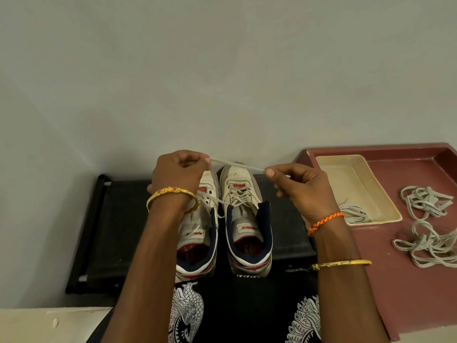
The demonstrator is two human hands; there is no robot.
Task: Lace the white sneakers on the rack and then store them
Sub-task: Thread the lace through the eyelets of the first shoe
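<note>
At frame centre, the two white sneakers (223, 219) sit side by side on the black rack (118, 219); left hand (179, 173) and right hand (300, 185) pinch a taut lace (237, 165) above the toes.

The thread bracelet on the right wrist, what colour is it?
Orange thread bracelet, seen best in the head view.

white sneakers (243, 194) with navy collars, black rack (118, 219), maroon tray (408, 280)

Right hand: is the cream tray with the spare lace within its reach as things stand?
Probably yes. The cream tray sits just beside the right hand with nothing between them, but that hand is pinching the lace and must release it first.
</note>
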